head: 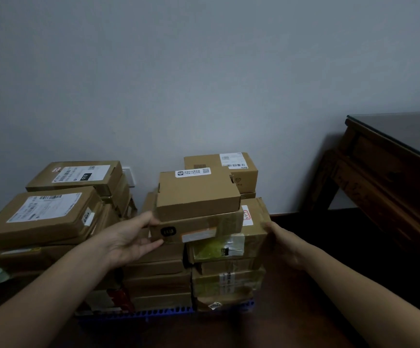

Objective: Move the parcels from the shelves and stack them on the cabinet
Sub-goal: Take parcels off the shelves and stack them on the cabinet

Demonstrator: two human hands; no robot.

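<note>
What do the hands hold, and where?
The left hand grips the black-logo box by its left end. The right hand is at the right side of the taped parcel; whether it holds is unclear.

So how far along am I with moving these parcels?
Barely started: no parcel shows on the cabinet top in view. In hand: your left hand grips the black-logo box under a plain box, and your right hand is at the taped parcel. Left: the remaining stacks.

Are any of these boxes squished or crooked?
Yes. The bottom right parcel looks crumpled and its label sits crooked. The black-logo box lies across two stacks rather than squarely on one. The taped parcel under it has wrinkled tape.
</note>
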